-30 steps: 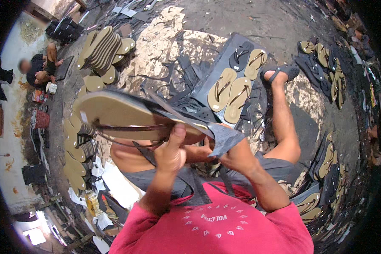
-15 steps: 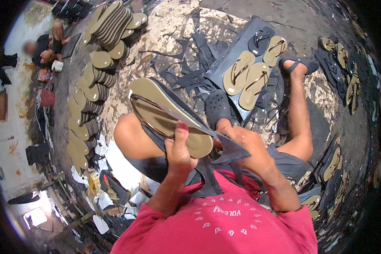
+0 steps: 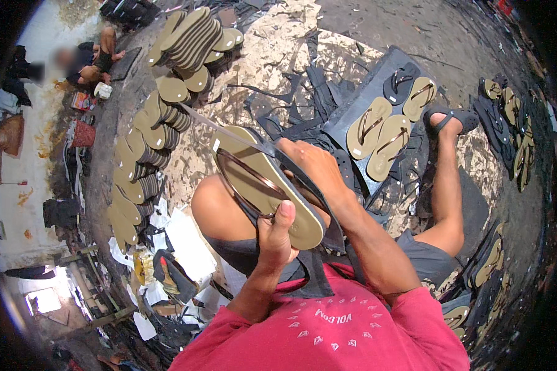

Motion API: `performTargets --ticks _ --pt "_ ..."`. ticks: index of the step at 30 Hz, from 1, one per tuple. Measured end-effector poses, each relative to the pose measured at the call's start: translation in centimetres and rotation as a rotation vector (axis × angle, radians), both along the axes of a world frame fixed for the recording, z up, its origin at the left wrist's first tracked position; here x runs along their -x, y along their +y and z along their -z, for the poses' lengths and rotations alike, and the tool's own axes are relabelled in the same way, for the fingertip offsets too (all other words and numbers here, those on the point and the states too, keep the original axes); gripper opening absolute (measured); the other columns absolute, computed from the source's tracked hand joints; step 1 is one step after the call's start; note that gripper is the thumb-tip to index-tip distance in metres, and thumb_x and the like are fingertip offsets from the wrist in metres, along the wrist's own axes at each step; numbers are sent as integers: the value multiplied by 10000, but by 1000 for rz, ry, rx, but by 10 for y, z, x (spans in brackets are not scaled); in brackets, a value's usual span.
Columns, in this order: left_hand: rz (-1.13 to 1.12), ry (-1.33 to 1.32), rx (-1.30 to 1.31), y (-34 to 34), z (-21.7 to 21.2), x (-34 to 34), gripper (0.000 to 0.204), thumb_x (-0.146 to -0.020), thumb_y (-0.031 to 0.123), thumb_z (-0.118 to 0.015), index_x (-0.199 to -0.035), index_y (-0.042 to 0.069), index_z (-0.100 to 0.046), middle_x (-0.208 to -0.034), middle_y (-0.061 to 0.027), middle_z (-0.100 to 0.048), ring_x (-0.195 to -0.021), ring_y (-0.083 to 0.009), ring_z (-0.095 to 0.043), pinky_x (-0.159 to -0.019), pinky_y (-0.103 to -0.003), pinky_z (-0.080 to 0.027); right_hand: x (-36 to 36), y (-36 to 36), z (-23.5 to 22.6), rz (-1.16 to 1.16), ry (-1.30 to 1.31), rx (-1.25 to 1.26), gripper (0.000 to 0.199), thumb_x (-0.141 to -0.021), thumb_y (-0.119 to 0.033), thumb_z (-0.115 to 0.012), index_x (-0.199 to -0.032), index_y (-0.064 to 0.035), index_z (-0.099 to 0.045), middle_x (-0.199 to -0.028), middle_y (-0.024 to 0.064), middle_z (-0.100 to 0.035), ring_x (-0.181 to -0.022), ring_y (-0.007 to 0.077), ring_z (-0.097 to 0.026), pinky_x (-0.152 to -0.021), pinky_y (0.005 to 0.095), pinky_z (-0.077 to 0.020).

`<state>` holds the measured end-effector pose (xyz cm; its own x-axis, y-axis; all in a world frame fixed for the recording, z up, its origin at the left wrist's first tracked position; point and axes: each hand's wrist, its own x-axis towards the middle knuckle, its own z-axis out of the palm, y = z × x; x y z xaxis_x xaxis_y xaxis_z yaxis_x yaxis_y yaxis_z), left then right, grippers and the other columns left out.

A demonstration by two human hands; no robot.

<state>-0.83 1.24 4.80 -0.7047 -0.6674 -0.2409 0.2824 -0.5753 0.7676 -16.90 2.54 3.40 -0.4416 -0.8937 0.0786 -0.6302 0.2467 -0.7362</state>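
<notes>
Gripping an olive-green rubber flip-flop sandal with a dark strap (image 3: 263, 185) from below in the left hand (image 3: 277, 238), fingers curled shut around the heel end and thumb pressed flat on the sole's upper face. Holding the sandal tilted above the bent left knee (image 3: 213, 207), toe end pointing up and away, well clear of the floor. Closing the right hand (image 3: 312, 166) over the far edge of the same sandal, fingers wrapped around the rim beside the strap; whether they are pinching the strap itself cannot be told. Lying on a dark flat rubber sheet (image 3: 368, 93) near the far right part of the floor: three finished olive sandals (image 3: 384, 133) and one black sandal (image 3: 400, 83), just beside the outstretched right foot in a black sandal (image 3: 449, 119). Running along the left side of the floor, a long overlapping row of olive soles (image 3: 139, 167), with a taller stack (image 3: 192, 40) at the far left corner. Littering the cracked concrete floor (image 3: 272, 62) between them, dark strap offcuts (image 3: 312, 93). Sitting beyond the row at the far left, another person (image 3: 90, 62).
</notes>
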Motion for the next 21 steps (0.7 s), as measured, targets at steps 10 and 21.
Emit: performTargets --ticks 10,21 --pt "150 -330 140 13 45 -65 567 -798 338 -833 -1226 49 -597 -1099 -75 -674 -936 -197 -669 -817 -375 -587 28 -16 -18 -90 -214 142 247 -875 -120 -658 -1116 -66 -662 -947 181 -734 -915 378 -726 -794 443 -566" --pt "227 -367 3 13 55 -82 584 -760 269 -879 -1228 75 -587 -1075 -13 -624 -961 -146 -615 -860 -320 -539 0 32 -5 -30 -29 -151 316 -806 -113 -686 -1094 -67 -564 -884 186 -652 -864 417 -666 -734 513 -533"
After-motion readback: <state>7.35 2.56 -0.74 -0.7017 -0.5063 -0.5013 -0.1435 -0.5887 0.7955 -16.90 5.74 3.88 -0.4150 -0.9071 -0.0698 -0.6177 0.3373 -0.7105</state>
